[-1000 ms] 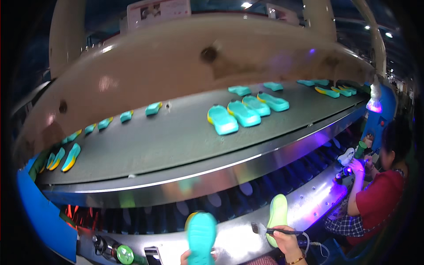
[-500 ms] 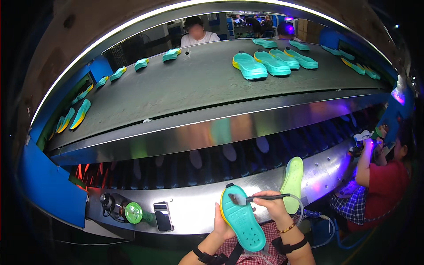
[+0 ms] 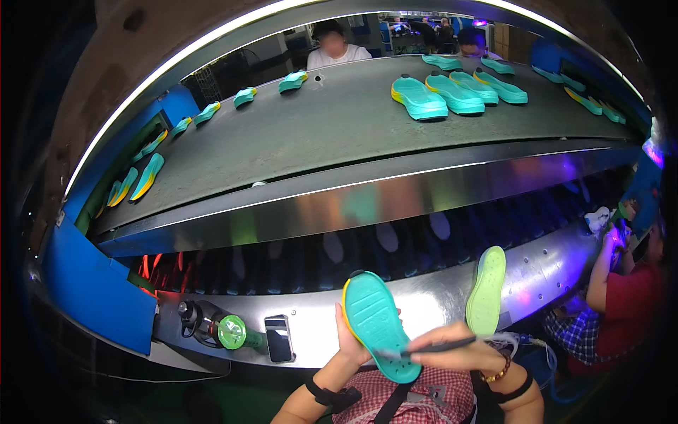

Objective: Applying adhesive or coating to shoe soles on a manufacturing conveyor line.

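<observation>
A teal shoe sole (image 3: 373, 314) with a yellow edge and a dark tab at its upper end is tilted up in front of me. My left hand (image 3: 350, 345) grips it along the left side, with fingertips showing behind its right edge. Closed around a black-handled brush (image 3: 443, 346), my right hand (image 3: 462, 359) is slightly blurred. The brush's pale tip meets the sole's lower part, by the small holes. Beyond my right hand, a yellow-green sole (image 3: 486, 290) lies on the metal ledge (image 3: 424, 297).
A phone (image 3: 279, 339), a green-lidded cup (image 3: 232, 331) and a dark bottle (image 3: 201, 321) stand left on the ledge. Behind, a conveyor belt (image 3: 282, 134) carries several teal soles (image 3: 420, 99). A co-worker in red (image 3: 628, 304) sits at right; another person (image 3: 339, 55) is across the belt.
The brush has moved from the sole's upper end down to its holed lower part. My right hand has come lower with it. The whole view has shifted slightly.
</observation>
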### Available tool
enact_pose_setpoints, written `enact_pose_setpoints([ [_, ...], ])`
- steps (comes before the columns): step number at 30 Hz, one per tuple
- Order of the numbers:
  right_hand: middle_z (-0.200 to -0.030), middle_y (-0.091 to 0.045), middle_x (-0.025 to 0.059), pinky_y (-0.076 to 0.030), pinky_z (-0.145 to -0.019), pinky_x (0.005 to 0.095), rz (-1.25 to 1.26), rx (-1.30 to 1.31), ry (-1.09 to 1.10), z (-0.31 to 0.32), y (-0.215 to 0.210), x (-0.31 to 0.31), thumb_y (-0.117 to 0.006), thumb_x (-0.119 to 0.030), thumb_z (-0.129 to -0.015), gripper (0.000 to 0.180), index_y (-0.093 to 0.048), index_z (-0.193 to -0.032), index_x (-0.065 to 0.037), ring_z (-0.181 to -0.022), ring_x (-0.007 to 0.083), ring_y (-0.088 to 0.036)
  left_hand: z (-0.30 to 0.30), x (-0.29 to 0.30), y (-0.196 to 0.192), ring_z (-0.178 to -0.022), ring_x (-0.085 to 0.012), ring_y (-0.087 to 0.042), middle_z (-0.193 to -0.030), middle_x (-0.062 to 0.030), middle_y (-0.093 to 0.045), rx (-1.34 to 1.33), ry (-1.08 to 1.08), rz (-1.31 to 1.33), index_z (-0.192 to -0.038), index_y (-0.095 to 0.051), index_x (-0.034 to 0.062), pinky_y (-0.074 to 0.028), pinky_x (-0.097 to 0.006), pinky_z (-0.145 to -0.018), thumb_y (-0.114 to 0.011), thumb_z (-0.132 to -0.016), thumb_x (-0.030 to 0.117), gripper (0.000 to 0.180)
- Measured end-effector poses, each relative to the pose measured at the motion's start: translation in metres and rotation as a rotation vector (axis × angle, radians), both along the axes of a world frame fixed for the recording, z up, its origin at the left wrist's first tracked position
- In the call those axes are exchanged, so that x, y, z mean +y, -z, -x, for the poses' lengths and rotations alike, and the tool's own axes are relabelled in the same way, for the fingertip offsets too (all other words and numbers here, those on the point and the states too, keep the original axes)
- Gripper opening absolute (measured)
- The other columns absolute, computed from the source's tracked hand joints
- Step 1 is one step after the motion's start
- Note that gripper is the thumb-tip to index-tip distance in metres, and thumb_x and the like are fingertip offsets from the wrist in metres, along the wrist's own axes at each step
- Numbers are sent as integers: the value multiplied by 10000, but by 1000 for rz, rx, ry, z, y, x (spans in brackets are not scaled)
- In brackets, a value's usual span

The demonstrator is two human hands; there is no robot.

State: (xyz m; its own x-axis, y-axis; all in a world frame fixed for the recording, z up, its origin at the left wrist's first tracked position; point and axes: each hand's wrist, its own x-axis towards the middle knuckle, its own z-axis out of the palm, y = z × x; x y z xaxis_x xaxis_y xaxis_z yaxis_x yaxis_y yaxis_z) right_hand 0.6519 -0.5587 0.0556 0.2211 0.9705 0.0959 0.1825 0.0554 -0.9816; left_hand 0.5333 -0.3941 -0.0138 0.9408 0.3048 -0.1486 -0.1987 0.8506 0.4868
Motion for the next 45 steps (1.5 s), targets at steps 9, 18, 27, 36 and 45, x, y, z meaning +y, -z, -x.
enact_pose_setpoints([
  [9,-837,-644,102,-483,-706,267,-54,136,-4,4,-18,6,-642,-69,-730,174,-639,-895,-15,-775,136,-609,-12,-16,-21,-980,-347,-524,-1113,-212,-506,-192,62,155,-1236,-386,74,-427,-458,-852,-123,-800,649,768],
  [18,-866,-638,117,-483,-760,283,-297,-148,31,-5,-11,-5,-653,-24,-705,200,-625,-902,-7,-844,221,-613,-19,-8,-30,-804,-347,-571,-958,-222,-564,-88,-349,-3,-1144,-457,43,-476,-445,-713,-148,-767,694,813],
  [27,-875,-642,101,-477,-798,315,-272,-67,286,-7,-2,-23,-673,-24,-692,198,-635,-884,2,-864,228,-611,-19,0,-52,-799,-344,-554,-961,-213,-559,-219,-355,-61,-1109,-484,25,-465,-447,-700,-176,-721,753,881],
  [36,-909,-628,139,-443,-850,331,-235,419,159,-11,17,-27,-629,33,-713,191,-619,-903,26,-951,235,-567,-18,-8,-73,-925,-363,-526,-1120,-234,-486,-328,-210,-108,-1235,-378,51,-437,-466,-797,-185,-714,764,905],
  [45,-930,-631,115,-483,-750,239,-121,199,17,3,1,-28,-660,5,-706,228,-619,-930,15,-834,156,-610,1,-27,-33,-1085,-363,-454,-1220,-214,-421,-79,-28,-172,-1290,-296,9,-373,-502,-903,-366,-817,511,693],
])
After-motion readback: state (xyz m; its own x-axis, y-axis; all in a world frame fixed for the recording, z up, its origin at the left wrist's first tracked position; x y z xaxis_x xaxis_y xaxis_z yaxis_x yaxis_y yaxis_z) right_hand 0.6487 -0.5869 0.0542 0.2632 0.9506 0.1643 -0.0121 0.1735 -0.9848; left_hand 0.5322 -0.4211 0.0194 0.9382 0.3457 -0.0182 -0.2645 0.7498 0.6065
